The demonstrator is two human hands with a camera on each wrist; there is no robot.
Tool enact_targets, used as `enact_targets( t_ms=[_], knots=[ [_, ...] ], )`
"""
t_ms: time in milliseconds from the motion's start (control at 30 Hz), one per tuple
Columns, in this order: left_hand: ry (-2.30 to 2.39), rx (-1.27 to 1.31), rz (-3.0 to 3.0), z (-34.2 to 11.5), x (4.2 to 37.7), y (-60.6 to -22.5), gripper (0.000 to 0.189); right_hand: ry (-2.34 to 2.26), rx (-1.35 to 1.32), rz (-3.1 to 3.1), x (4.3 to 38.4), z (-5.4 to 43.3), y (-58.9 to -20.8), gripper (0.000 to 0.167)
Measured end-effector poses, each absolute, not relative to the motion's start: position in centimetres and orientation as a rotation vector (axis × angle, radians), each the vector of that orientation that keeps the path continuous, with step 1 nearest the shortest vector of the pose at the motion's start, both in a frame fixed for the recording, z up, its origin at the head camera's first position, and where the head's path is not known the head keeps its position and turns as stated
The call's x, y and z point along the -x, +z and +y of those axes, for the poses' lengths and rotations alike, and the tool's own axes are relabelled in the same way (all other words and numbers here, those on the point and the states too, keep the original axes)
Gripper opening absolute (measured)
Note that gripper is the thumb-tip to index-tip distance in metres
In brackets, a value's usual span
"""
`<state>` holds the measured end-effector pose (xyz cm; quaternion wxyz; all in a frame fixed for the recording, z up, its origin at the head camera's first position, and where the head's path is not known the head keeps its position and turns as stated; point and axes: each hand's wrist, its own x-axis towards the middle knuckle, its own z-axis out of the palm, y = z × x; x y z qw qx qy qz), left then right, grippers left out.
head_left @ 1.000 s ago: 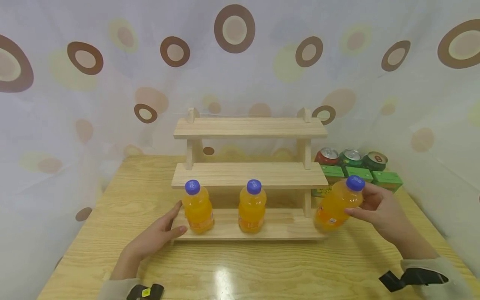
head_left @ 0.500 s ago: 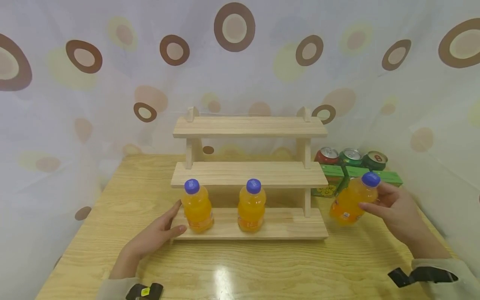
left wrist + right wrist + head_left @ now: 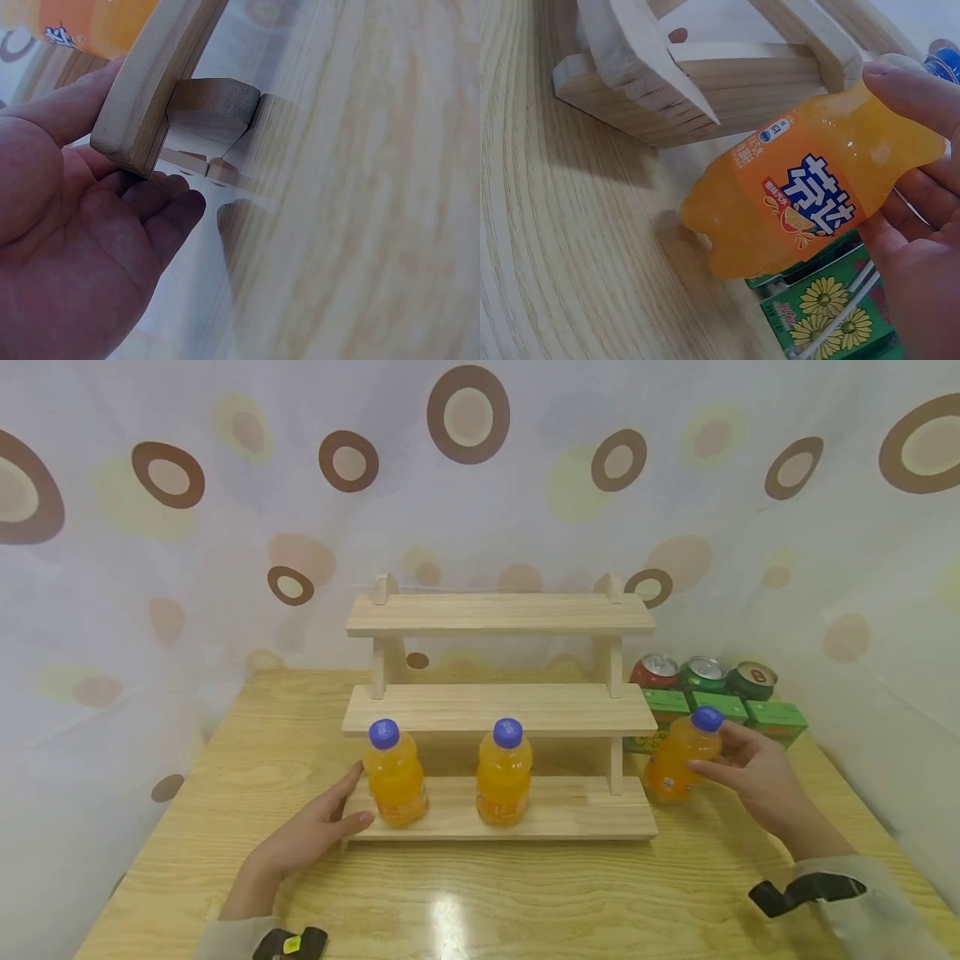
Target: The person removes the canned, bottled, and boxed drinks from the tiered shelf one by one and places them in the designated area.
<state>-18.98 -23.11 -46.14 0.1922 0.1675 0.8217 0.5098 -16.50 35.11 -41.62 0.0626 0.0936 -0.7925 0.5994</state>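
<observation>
My right hand [image 3: 761,781] grips an orange soda bottle [image 3: 678,760] with a blue cap, thumb on one side and fingers on the other. The bottle leans slightly just off the right end of a three-tier wooden display rack [image 3: 498,708]; whether its base touches the table cannot be told. My left hand [image 3: 307,831] holds the left end of the rack's bottom board [image 3: 142,97], thumb on one side and fingers bent round the other. Two more orange soda bottles stand on that board, one at the left [image 3: 396,777], one near the middle [image 3: 505,777].
Green drink cartons [image 3: 772,720] stand in a row right of the rack, partly behind the held bottle. Behind them are a red can [image 3: 657,672] and two green cans [image 3: 752,681]. A patterned sheet hangs behind the wooden table [image 3: 525,893].
The right hand carries its bottle away from the bottom board's right end to the right, then back a little left and more upright. The left hand and both standing bottles stay put.
</observation>
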Motion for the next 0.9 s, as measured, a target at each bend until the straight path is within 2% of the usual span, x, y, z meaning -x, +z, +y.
enact_targets(
  t_ms=[533, 900],
  knots=[
    [1.438, -0.480, 2.306, -23.0, 19.0, -46.1, 0.087, 1.640, -0.277, -2.488, 18.1, 34.6, -43.1, 0.048],
    [1.431, -0.477, 2.303, -23.1, 19.0, -46.1, 0.086, 1.741, -0.383, -2.437, 18.0, 35.2, -42.9, 0.057]
  ],
)
